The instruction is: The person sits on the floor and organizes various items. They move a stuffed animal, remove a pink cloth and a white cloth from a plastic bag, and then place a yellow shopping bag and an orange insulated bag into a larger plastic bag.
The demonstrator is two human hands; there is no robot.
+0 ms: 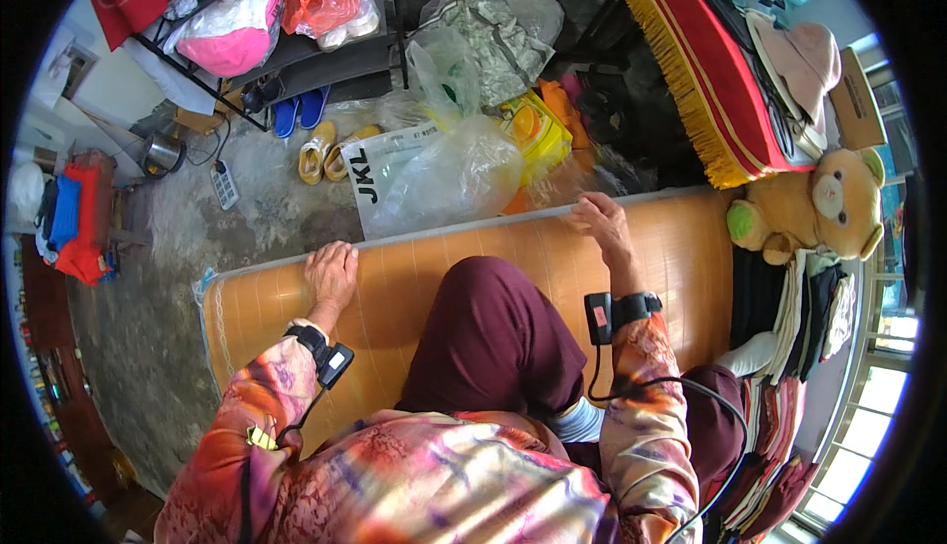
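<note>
I sit on an orange-brown mat (392, 300) with one maroon-clad knee (492, 337) raised in front of me. My left hand (331, 275) rests at the mat's far edge, fingers bent over the rim; whether it grips the mat cannot be told. Farther right, my right hand (601, 220) is raised at the same edge, its fingers curled towards the thumb. Whether something thin is between those fingers is too small to tell. Black straps with small boxes sit on both wrists, and cables run from them along my patterned sleeves.
Beyond the mat lie clear plastic bags (473, 167), yellow shoes (318, 152) and a power strip (224, 184). A black shoe rack (333, 63) stands behind. At right are a table with a red fringed cloth (718, 93), a teddy bear (814, 207) and folded clothes (769, 411).
</note>
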